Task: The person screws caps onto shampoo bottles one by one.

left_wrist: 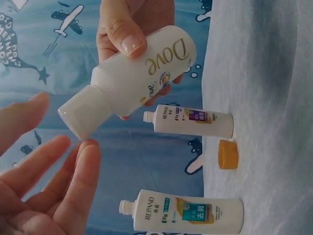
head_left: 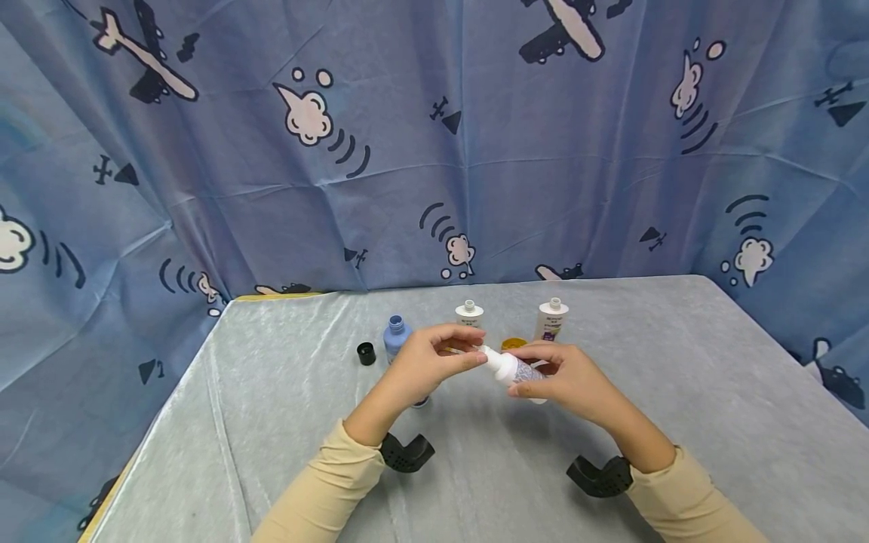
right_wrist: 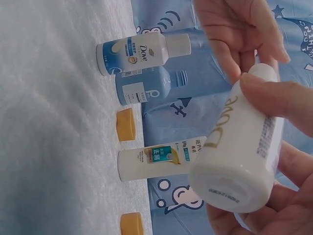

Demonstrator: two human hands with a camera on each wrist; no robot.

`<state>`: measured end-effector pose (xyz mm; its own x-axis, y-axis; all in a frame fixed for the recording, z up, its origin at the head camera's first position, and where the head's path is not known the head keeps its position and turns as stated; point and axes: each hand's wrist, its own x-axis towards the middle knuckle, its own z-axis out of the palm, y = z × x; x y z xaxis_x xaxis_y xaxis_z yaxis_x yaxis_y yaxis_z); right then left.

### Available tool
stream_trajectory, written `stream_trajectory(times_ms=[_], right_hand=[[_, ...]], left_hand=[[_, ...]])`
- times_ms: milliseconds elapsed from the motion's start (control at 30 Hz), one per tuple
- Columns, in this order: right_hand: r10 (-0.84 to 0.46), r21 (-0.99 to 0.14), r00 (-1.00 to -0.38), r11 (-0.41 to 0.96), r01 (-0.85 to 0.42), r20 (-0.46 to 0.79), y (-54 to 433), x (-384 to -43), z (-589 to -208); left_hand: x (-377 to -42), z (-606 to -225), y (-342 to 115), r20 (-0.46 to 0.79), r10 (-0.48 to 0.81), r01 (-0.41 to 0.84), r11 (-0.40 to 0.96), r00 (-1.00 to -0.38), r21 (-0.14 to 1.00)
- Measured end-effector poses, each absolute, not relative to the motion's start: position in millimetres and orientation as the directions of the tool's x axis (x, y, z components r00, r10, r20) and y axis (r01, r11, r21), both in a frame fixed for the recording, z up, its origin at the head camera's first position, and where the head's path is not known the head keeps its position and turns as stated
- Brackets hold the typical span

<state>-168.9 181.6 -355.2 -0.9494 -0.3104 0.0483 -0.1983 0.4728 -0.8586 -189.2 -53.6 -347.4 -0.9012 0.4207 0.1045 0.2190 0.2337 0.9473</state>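
My right hand (head_left: 573,377) grips a white Dove bottle (left_wrist: 142,68) by its body, thumb on one side and fingers round the other. The bottle is tilted, and its white cap (left_wrist: 84,111) points toward my left hand (head_left: 434,358). In the left wrist view the left thumb stands apart from the cap. The other left fingers are loosely extended just by the cap's edge; whether a fingertip touches it I cannot tell. In the right wrist view, the bottle's base faces the camera.
Behind the hands stand two uncapped white Repand bottles (left_wrist: 193,121) and an uncapped blue bottle (head_left: 396,338). Another capped white-and-blue Dove bottle (right_wrist: 131,54) is mostly hidden by the left hand in the head view. A black cap (head_left: 366,354) and yellow caps (right_wrist: 125,124) lie on the grey cloth.
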Motion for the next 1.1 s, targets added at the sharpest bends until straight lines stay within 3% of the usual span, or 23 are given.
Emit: stream_trajectory(times_ms=[233, 733, 1100], right_hand=[[-0.312, -0.858, -0.948, 0.471, -0.205, 0.056, 182.5, -169.2, -355.9], [-0.313, -0.849, -0.947, 0.481, -0.219, 0.067, 184.8, -170.2, -357.3], [-0.324, -0.859, -0.943, 0.460, -0.225, 0.074, 182.9, -168.0, -354.6]], left_hand=[[-190.5, -349.5, -51.7, 0.068, 0.389, 0.181, 0.263, -0.919, 0.948], [-188.9, -347.9, -53.0, 0.135, 0.486, 0.271, 0.221, -0.864, 0.937], [-188.3, -346.8, -52.1, 0.083, 0.396, 0.212, 0.293, -0.915, 0.932]])
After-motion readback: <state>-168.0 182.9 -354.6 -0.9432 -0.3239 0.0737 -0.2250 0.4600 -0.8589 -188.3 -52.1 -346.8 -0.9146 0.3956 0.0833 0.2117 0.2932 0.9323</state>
